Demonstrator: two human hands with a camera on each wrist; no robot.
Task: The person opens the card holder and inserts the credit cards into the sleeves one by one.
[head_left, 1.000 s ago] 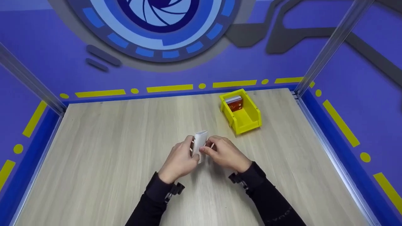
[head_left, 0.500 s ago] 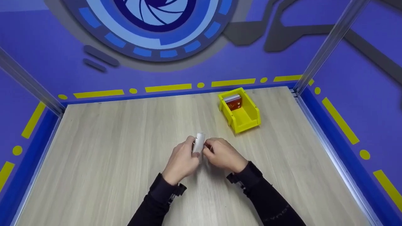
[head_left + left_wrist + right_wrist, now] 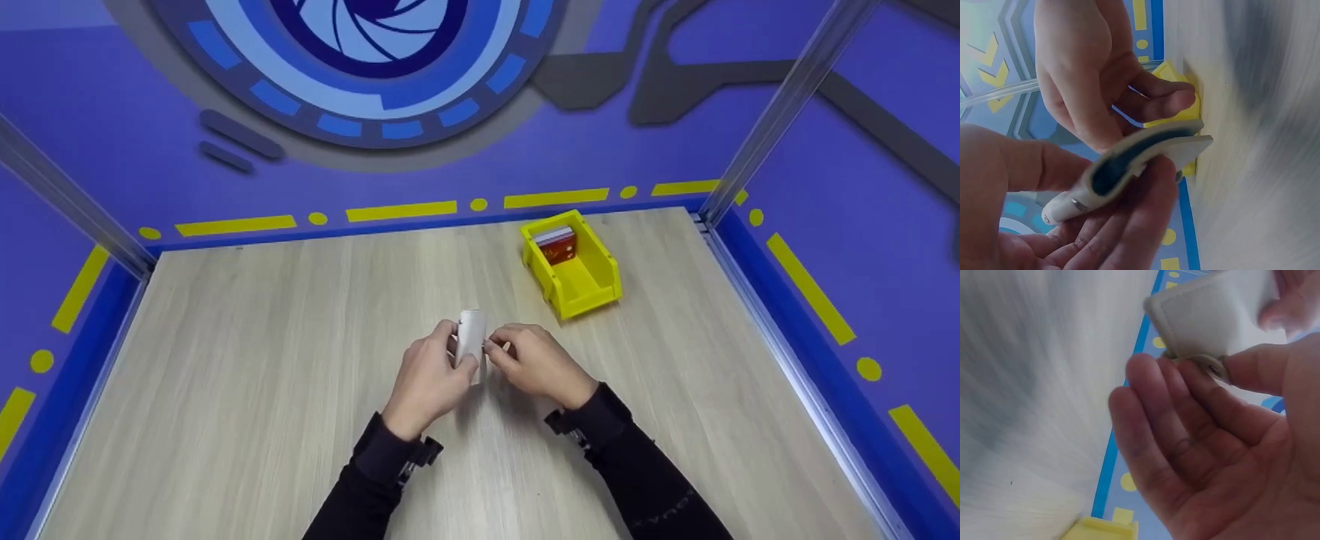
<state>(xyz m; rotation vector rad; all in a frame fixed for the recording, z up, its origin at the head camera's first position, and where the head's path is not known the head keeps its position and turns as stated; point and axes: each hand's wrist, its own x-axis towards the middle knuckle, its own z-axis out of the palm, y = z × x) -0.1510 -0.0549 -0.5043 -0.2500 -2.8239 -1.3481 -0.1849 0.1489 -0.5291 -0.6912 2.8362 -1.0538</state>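
A small white folded wallet (image 3: 471,334) stands upright between the two hands in the head view. My left hand (image 3: 429,381) grips it from the left, thumb on the near face. The left wrist view shows the wallet (image 3: 1185,149) bent over, with a dark blue inside and a small metal piece near its fold. My right hand (image 3: 541,361) is at the wallet's right edge. Seen from the right wrist, its thumb and index finger pinch a short curled strap (image 3: 1214,367) at the edge of the stitched wallet (image 3: 1213,318); the other fingers extend.
Behind the right hand, a yellow bin (image 3: 591,304) stands on the wood-grain table (image 3: 262,360). Inside it, against the left wall, are a red card-like item (image 3: 559,250) and white-edged pieces. Blue printed walls (image 3: 420,180) enclose the back and sides.
The right thumb has shifted from the wallet's face to its right edge. The wallet turned narrow side toward the head camera, then partly back. Both hands rose slightly in the last half second.
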